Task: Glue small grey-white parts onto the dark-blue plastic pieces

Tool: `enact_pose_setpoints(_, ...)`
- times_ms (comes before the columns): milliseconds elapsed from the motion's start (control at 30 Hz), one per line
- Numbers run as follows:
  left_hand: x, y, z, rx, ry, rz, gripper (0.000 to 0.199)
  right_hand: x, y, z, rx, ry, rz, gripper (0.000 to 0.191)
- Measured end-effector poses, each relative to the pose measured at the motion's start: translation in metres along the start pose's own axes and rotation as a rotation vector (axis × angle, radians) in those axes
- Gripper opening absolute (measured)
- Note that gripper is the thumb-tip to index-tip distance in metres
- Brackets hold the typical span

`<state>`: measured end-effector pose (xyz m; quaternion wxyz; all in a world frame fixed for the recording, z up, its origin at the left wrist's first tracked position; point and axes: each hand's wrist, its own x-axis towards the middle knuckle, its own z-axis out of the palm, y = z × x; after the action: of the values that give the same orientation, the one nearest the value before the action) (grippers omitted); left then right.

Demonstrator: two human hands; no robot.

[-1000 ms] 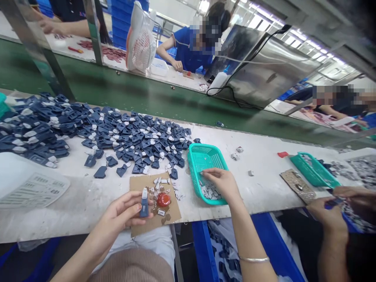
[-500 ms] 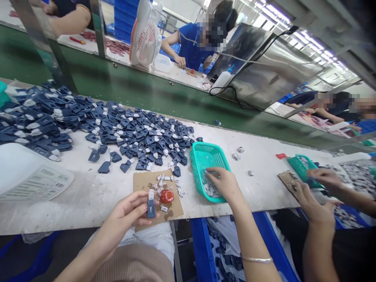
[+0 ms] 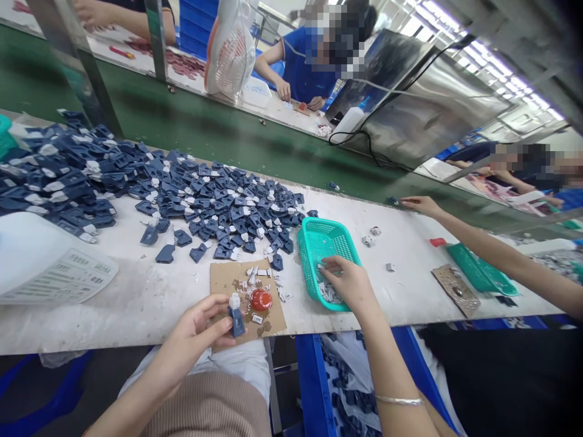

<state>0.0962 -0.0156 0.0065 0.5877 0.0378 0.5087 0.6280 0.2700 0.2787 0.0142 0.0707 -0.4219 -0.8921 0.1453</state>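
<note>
My left hand [image 3: 204, 321] is closed around a dark blue plastic part with a whitish end [image 3: 236, 321], held upright above the near edge of a cardboard piece [image 3: 223, 276]. On that cardboard sit a red round cap [image 3: 261, 299], wet-looking smears and a few small grey pieces. My right hand [image 3: 348, 280] reaches over a green plastic basket [image 3: 306, 267]. Its thumb and forefinger are pinched on a small grey piece [image 3: 321, 266]. More small grey pieces lie in the basket under that hand.
A heap of blue parts [image 3: 218, 200] covers the table's left and middle. A white bottle [image 3: 50, 261] lies at left. To the right are a co-worker's arm [image 3: 473, 237], another green basket [image 3: 483, 270] and cardboard. A blue crate [image 3: 314, 382] stands below the table edge.
The co-worker on the right has stretched an arm toward the far table edge, near a small blue part. The blue part in my left hand has tilted slightly. My right hand stays at the basket.
</note>
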Motion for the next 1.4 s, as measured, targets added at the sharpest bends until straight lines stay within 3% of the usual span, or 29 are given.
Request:
enact_pose_setpoints(267, 0.005, -0.005, -0.005, 0.061, -0.020, 0.079, 0.027, -0.001, -0.008, -0.003, 0.024, 0.037, 0.001, 0.014)
enact_pose_setpoints(433, 0.012, -0.009, -0.005, 0.074, -0.054, 0.137, 0.015, -0.034, -0.052, -0.015, 0.099, 0.087, -0.055, 0.020)
enact_pose_setpoints(633, 0.012, -0.007, 0.001, 0.131, -0.036, 0.167, 0.012, -0.069, -0.115, -0.008, 0.183, -0.135, -0.373, 0.010)
enact_pose_setpoints(900, 0.016, -0.010, -0.002, 0.139, -0.051, 0.198, 0.010, -0.066, -0.124, 0.007, 0.095, -0.231, -0.442, 0.012)
enact_pose_setpoints(1133, 0.018, -0.013, -0.003, 0.075, -0.089, 0.268, 0.009, -0.064, -0.128, 0.001, 0.208, -0.244, -0.371, 0.011)
enact_pose_setpoints(1400, 0.027, -0.008, 0.015, -0.055, -0.131, 0.301, 0.014, -0.062, -0.137, -0.025, 0.702, -0.318, -0.019, 0.015)
